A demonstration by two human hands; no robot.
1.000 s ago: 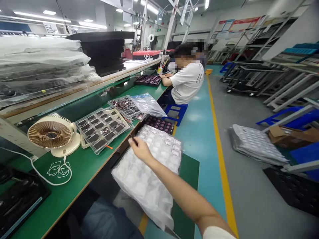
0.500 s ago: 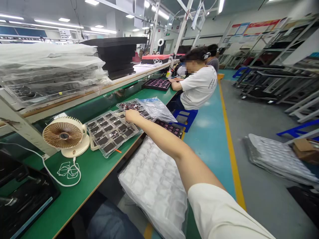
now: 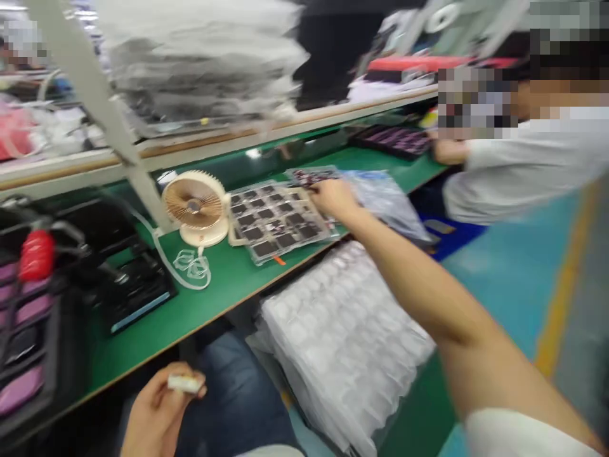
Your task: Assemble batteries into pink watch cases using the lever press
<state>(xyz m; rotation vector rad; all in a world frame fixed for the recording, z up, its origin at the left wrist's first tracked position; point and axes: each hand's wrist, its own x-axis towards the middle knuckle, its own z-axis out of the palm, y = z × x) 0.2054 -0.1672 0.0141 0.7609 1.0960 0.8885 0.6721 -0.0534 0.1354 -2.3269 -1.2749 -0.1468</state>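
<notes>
My left hand (image 3: 159,406), low in front of my lap, is closed in a pinch on a small whitish block-shaped piece (image 3: 184,383). My right arm stretches across to the far side of the bench. There my right hand (image 3: 334,198) has its fingers closed at the right edge of a clear plastic tray (image 3: 273,222) with dark flat parts in its pockets. What the right fingers grip is blurred and partly hidden. Behind that hand lies another clear tray (image 3: 311,174) with small parts, beside a clear plastic bag (image 3: 385,193).
A cream fan (image 3: 195,206) with a white cable stands on the green bench (image 3: 228,279). To the left are a black fixture with a red handle (image 3: 37,255) and a black tray of pink parts (image 3: 28,384). Wrapped white trays (image 3: 342,343) sit below the bench edge. A co-worker (image 3: 523,165) sits right.
The view has swung left and down, bringing my left hand with the whitish piece, the red handle and the pink parts into sight. My right hand stays by the clear trays.
</notes>
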